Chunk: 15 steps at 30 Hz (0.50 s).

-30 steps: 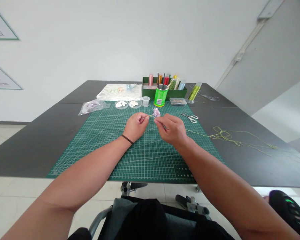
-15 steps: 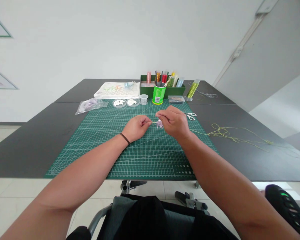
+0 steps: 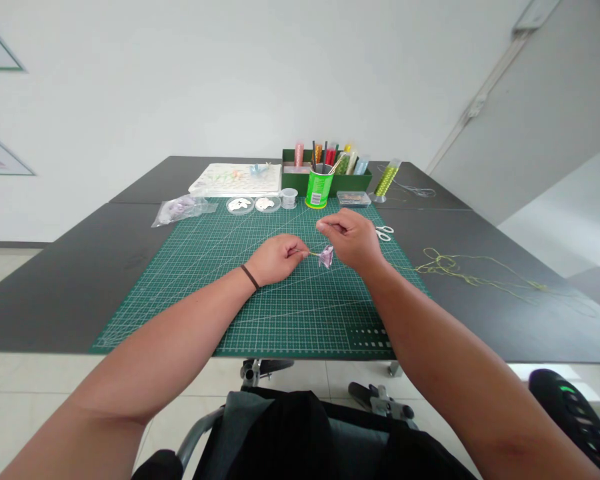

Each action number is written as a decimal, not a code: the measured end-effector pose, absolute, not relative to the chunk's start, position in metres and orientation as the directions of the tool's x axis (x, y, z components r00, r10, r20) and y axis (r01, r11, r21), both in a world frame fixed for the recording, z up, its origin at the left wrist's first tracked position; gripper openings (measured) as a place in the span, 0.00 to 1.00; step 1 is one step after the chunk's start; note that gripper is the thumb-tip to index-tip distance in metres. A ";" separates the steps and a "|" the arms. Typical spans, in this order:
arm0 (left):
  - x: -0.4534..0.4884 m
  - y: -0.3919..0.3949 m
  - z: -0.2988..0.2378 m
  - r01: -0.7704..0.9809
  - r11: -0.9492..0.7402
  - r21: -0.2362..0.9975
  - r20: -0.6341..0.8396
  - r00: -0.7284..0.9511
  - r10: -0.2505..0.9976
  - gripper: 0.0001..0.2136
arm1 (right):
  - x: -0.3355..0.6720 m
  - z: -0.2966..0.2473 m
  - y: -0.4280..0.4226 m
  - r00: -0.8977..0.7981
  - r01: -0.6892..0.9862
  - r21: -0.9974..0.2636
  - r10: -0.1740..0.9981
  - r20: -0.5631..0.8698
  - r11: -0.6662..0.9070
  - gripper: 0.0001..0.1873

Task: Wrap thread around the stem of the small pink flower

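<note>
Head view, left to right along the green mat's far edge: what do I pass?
Clear plastic bag of lilac material, round clear dish with white pieces, second round clear dish, small clear plastic cup, green cylindrical holder, flat clear plastic box.

Bright, even light (no glare); faint shadows under the left hand [image 3: 276, 260] and right hand [image 3: 353, 241]; edges bowed.
</note>
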<state>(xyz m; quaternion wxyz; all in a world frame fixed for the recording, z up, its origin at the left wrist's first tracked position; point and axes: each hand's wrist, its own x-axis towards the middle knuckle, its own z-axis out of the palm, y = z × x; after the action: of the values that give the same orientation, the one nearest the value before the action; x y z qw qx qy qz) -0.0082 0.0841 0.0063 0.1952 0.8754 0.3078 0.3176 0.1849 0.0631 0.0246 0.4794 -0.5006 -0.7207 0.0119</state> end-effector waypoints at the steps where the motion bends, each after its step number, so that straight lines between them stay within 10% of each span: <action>1: -0.008 0.084 0.006 0.406 -0.740 0.536 0.442 0.612 0.656 0.05 | 0.185 0.024 0.064 -0.031 0.707 -0.509 0.741 0.671 0.491 0.08; 15: -0.010 0.081 0.007 0.356 -0.778 0.517 0.505 0.607 0.614 0.06 | 0.193 0.012 0.080 0.022 0.576 -0.745 0.904 0.427 0.337 0.10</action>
<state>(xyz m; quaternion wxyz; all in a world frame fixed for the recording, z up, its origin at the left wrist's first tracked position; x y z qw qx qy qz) -0.0103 0.0815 0.0071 0.1856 0.8768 0.2766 0.3467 0.1926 0.0799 0.0118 0.4601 -0.5472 -0.6760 0.1786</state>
